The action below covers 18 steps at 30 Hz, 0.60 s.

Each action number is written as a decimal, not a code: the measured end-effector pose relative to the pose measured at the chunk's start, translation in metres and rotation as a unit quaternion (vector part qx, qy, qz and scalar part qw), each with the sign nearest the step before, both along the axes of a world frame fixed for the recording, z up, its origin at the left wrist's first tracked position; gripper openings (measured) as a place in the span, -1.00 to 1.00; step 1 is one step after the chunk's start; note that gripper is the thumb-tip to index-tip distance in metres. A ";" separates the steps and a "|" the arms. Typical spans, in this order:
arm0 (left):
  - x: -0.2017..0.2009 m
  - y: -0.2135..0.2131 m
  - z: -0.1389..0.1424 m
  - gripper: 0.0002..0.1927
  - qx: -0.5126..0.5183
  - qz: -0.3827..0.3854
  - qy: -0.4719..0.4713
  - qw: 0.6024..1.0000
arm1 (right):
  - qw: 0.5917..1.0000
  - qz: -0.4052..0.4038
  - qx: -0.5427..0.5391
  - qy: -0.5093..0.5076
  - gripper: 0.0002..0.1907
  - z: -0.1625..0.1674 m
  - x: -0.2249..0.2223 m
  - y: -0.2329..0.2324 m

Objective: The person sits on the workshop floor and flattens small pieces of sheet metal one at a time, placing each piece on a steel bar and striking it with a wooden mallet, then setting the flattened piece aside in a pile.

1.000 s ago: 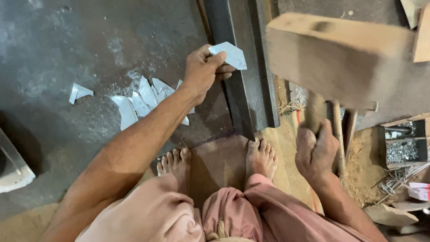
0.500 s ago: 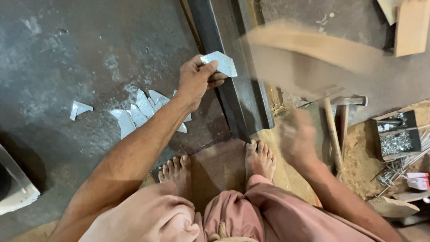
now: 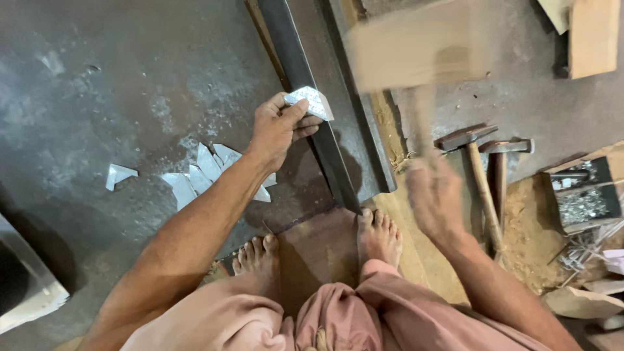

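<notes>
My left hand [image 3: 276, 127] pinches a small galvanized sheet piece [image 3: 311, 101] flat against the upper edge of the dark steel angle bar [image 3: 312, 123]. My right hand [image 3: 437, 195], blurred, is closed around the handle of a wooden mallet [image 3: 416, 52], whose head hangs above and right of the bar. I judge the step in hand to be forming the piece over the bar's edge. The next blow calls for landing on the overhanging part, well off the thumb. Open room lies right of the bar; two steel hammers [image 3: 481, 162] lie near the right wrist. Cut sheet pieces [image 3: 195, 172] lie left, my bare feet [image 3: 377, 237] just beside the bar's near end.
</notes>
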<state>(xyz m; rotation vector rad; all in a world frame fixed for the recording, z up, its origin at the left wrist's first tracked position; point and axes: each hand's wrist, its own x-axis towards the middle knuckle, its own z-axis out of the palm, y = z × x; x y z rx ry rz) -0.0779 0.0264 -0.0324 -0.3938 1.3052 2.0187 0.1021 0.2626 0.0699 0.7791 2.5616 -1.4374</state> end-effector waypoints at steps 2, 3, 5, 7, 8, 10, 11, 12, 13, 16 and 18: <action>-0.001 -0.001 0.000 -0.87 -0.002 -0.009 0.005 1.000 | 0.987 -0.057 -0.097 0.117 -0.69 0.002 0.001 0.002; -0.002 -0.001 -0.001 -0.86 -0.004 -0.009 0.010 1.000 | 0.970 -0.082 -0.145 0.178 -0.62 0.000 0.000 0.003; -0.003 -0.003 -0.004 -0.86 0.010 -0.013 -0.001 1.000 | 0.918 -0.169 -0.338 0.122 -0.66 -0.007 -0.001 0.004; -0.004 -0.003 -0.007 -0.85 0.027 -0.020 -0.011 0.999 | 0.914 -0.201 -0.353 -0.010 -0.67 -0.018 0.000 0.004; -0.005 -0.004 -0.009 -0.84 0.036 -0.025 -0.008 0.999 | 0.937 -0.185 -0.276 -0.105 -0.67 -0.023 -0.001 0.003; -0.006 -0.004 -0.014 -0.84 0.047 -0.035 -0.003 0.998 | 0.954 -0.179 -0.213 -0.112 -0.65 -0.028 0.003 0.002; -0.006 -0.006 -0.016 -0.83 0.047 -0.038 -0.001 0.998 | 0.955 -0.187 -0.230 -0.026 -0.64 -0.029 0.006 0.001; -0.006 -0.006 -0.018 -0.83 0.050 -0.040 -0.003 0.998 | 0.949 -0.195 -0.242 0.056 -0.62 -0.028 0.007 0.001; -0.005 -0.007 -0.020 -0.84 0.037 -0.048 -0.007 0.998 | 0.943 -0.199 -0.260 0.058 -0.64 -0.028 0.008 0.000; -0.006 -0.008 -0.027 -0.85 0.023 -0.061 -0.004 0.998 | 0.944 -0.160 -0.289 -0.020 -0.65 -0.024 0.006 0.002; -0.007 -0.008 -0.031 -0.84 0.040 -0.063 0.003 0.997 | 0.939 -0.071 -0.273 -0.199 -0.59 -0.025 0.000 0.004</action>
